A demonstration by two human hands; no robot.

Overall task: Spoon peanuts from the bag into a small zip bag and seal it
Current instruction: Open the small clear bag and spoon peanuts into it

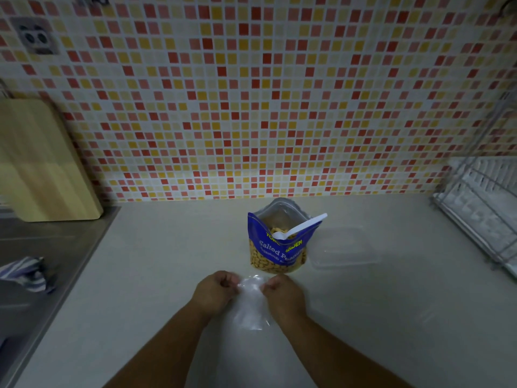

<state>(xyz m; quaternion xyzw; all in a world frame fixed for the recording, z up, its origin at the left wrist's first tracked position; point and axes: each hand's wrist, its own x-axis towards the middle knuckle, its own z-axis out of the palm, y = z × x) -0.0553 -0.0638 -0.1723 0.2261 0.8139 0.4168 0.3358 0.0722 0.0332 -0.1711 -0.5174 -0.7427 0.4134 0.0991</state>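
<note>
Two hands: the left hand (216,291) and the right hand (282,294) are reaching out over the pale beige tabletop (167,261), fingers curled, each pinching one side of the top edge of the small clear plastic zip bag (250,303).
Zip bag: it is hanging between the hands, just in front of the peanut pouch, its lower part trailing back toward the person; whether its mouth is parted cannot be told.
Peanut pouch: the blue stand-up pouch of salted peanuts (275,250) is standing upright near the wall, its top gaping open and peanuts showing through its clear front.
Spoon: the white plastic spoon (300,226) is resting in the pouch's mouth, bowl down among the peanuts, handle sticking out over the right rim.
Container: a clear rectangular plastic container (344,247) is lying just right of the pouch.
Left side: a pale wooden cutting board (42,163) is leaning against the wall above a steel sink (42,242), where a blue-striped cloth (25,274) is lying.
Right side: a wire dish rack (481,208) is sitting at the edge.
</note>
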